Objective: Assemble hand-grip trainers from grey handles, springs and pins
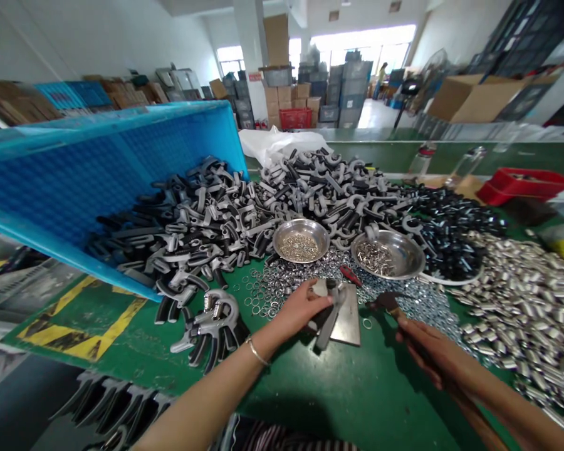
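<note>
"Grip-trainer handle (pixel 328 313) across a steel plate (pixel 350 319) on the green bench (pixel 357 401). Whose hands are on it?"

"Left hand (pixel 303 308) has it, closed over the end of the grey handle and bearing down toward the plate."

"And the other one?"

"Right hand (pixel 432 354) is wrapped around the wooden shaft of a hammer (pixel 386 302), its dark head near the plate but not touching it. The two hands stand apart."

"What surrounds them?"

"Steel rings (pixel 404 304) are scattered over the bench beyond the plate, with a small red-handled tool (pixel 350 274) lying among them. Just past it sit two steel bowls (pixel 388 254) of small metal parts."

"And farther out?"

"Spring-fitted grippers (pixel 211 326) lie left of the hands. A tilted blue plastic crate (pixel 98 169) stands at the left, with grey-and-black handles (pixel 207 219) heaped at its mouth. Silver tubes (pixel 521 300) cover the right side of the bench."
</note>
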